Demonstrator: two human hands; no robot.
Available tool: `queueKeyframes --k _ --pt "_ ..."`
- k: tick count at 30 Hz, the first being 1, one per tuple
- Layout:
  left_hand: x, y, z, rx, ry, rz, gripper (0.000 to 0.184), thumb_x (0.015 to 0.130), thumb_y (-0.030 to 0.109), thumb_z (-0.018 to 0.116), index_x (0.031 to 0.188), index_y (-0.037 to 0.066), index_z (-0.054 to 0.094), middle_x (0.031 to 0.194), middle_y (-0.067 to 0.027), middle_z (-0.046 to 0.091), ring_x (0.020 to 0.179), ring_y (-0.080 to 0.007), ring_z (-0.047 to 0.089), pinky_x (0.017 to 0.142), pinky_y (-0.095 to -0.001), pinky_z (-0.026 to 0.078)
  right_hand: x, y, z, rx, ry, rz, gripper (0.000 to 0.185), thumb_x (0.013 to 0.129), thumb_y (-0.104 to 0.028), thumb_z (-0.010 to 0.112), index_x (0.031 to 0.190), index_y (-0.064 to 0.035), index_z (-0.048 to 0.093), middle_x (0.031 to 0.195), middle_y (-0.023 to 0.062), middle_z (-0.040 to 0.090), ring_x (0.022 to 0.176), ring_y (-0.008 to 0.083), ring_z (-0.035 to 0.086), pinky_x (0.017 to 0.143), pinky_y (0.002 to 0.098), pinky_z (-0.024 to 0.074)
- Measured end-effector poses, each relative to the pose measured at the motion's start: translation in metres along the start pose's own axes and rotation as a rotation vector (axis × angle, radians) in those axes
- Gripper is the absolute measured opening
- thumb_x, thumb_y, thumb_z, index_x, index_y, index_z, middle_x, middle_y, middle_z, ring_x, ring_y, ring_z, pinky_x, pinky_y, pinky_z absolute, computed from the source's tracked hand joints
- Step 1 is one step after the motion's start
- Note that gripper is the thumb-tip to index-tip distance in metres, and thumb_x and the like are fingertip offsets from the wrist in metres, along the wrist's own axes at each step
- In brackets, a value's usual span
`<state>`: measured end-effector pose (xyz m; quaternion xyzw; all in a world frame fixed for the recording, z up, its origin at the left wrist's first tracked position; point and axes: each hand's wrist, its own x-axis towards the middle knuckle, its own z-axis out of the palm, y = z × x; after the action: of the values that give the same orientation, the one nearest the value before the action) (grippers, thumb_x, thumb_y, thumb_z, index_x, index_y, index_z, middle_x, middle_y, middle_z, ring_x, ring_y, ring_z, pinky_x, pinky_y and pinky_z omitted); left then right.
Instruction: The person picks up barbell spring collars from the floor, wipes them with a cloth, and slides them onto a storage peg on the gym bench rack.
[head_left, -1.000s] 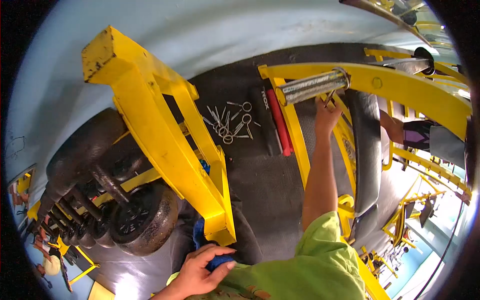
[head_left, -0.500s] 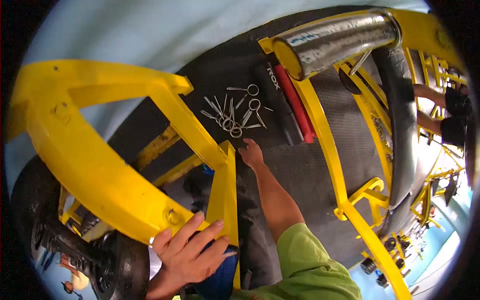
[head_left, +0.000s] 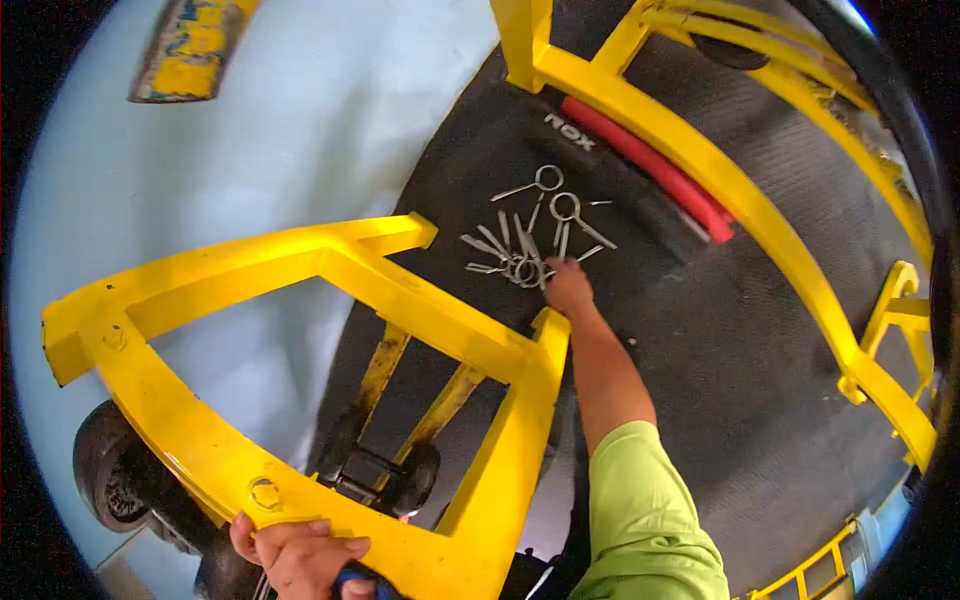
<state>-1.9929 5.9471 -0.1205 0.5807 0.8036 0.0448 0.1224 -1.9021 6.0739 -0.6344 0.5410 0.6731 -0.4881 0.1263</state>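
Several metal spring collars [head_left: 524,268] lie in a loose heap on the black floor mat, their handles pointing different ways. My right hand [head_left: 568,287] reaches down to the right edge of the heap, fingers curled in at one collar; the fingertips are partly hidden. Just above it are two more collars, one with a larger ring [head_left: 565,207] and one farther up [head_left: 548,178]. At the bottom, my left hand [head_left: 300,556] grips the lower beam of a yellow steel frame [head_left: 400,525], near a bolt, with its fingers bent over the edge.
A red padded roll [head_left: 650,168] and a black one marked ROX [head_left: 570,132] lie beside another yellow beam [head_left: 720,165]. Black wheel-like weights [head_left: 115,465] are behind the frame at lower left. A pale blue wall [head_left: 250,150] rises on the left.
My right hand has moved from just below the collars to touch the heap. My left hand has gone from spread fingers to bent fingers on the yellow beam. The view has shifted.
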Motion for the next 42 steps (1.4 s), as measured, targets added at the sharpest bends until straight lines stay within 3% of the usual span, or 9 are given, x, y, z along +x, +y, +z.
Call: queueKeyframes --k 6,9,16,24,27,28,34,38,42 --pt "-0.003 0.000 0.001 0.085 -0.016 -0.011 0.032 0.091 0.031 0.043 0.087 0.005 0.061 0.080 -0.0049 0.064 0.088 -0.0249 0.057 0.104 -0.0442 0.022 0.044 0.028 0.040 0.054 0.092 -0.008 0.045 0.081 -0.025 0.057 0.123 -0.0116 0.055 0.131 0.0221 0.046 0.105 0.0381 0.055 0.087 0.0435 0.0471" --pt "-0.012 -0.002 0.011 0.152 0.050 -0.035 0.032 0.090 0.033 0.044 0.086 0.006 0.060 0.075 -0.0036 0.061 0.082 -0.0239 0.055 0.104 -0.0478 0.020 0.040 0.035 0.044 0.185 0.375 -0.146 0.027 0.083 -0.020 0.057 0.104 -0.0058 0.066 0.096 0.0198 0.065 0.090 0.0339 0.063 0.078 0.0405 0.0496" --pt "-0.012 -0.006 0.006 0.194 0.011 -0.019 0.031 0.086 0.036 0.050 0.077 0.010 0.064 0.073 -0.0025 0.058 0.082 -0.0223 0.054 0.103 -0.0467 0.021 -0.039 0.022 -0.004 0.619 0.464 0.092 0.014 0.075 -0.011 0.063 0.085 -0.0027 0.069 0.076 0.0113 0.067 0.068 0.0192 0.064 0.064 0.0311 0.0494" --pt "-0.003 -0.004 0.006 -0.056 0.192 -0.012 0.014 0.081 0.027 0.062 0.083 0.015 0.069 0.070 -0.0025 0.062 0.073 -0.0173 0.057 0.097 -0.0430 0.027 -0.201 -0.021 -0.124 1.395 0.399 0.301 0.004 0.081 -0.001 0.060 0.085 -0.0026 0.059 0.070 0.0007 0.056 0.059 0.0096 0.050 0.053 0.0230 0.0391" --pt "-0.017 -0.002 -0.016 -0.682 0.237 -0.089 0.011 0.079 0.019 0.065 0.083 0.009 0.067 0.071 -0.0056 0.062 0.067 -0.0221 0.058 0.093 -0.0434 0.031 -0.309 -0.065 -0.199 1.567 0.375 0.151 0.006 0.082 0.001 0.058 0.087 -0.0030 0.058 0.071 0.0036 0.058 0.057 0.0103 0.051 0.050 0.0227 0.0410" --pt "-0.031 0.010 -0.032 -1.213 0.169 -0.221 0.013 0.078 0.017 0.068 0.083 0.005 0.066 0.078 -0.0076 0.063 0.072 -0.0241 0.059 0.089 -0.0455 0.037 -0.351 -0.089 -0.225 1.574 0.384 0.120 0.007 0.083 0.002 0.058 0.088 -0.0032 0.058 0.072 0.0049 0.059 0.057 0.0108 0.052 0.050 0.0227 0.0425" --pt "-0.109 0.054 -0.188 -0.498 -0.230 0.525 0.017 0.074 0.032 0.069 0.083 0.017 0.070 0.146 -0.0158 0.027 0.136 -0.0342 0.022 0.106 -0.0599 0.014 -0.546 -0.221 -0.301 1.206 0.122 -0.133 0.010 0.078 0.006 0.059 0.086 -0.0017 0.059 0.074 0.0084 0.062 0.058 0.0136 0.059 0.051 0.0257 0.0497" --pt "-0.150 0.048 -0.217 -0.193 0.043 0.636 0.016 0.074 0.029 0.068 0.081 0.015 0.069 0.129 -0.0133 0.045 0.128 -0.0314 0.034 0.106 -0.0584 0.019 -0.615 -0.276 -0.283 1.218 -0.167 -0.205 0.011 0.083 -0.003 0.062 0.093 0.0000 0.062 0.081 0.0076 0.064 0.064 0.0109 0.059 0.054 0.0214 0.0470" --pt "-0.184 0.028 -0.232 -0.353 0.118 0.606 0.014 0.073 0.023 0.071 0.083 0.013 0.069 0.094 -0.0065 0.058 0.089 -0.0258 0.057 0.080 -0.0405 0.046 -0.683 -0.309 -0.276 1.474 -0.368 -0.486 0.037 0.093 -0.025 0.054 0.124 -0.0055 0.049 0.095 0.0103 0.062 0.079 0.0159 0.059 0.070 0.0280 0.0485"
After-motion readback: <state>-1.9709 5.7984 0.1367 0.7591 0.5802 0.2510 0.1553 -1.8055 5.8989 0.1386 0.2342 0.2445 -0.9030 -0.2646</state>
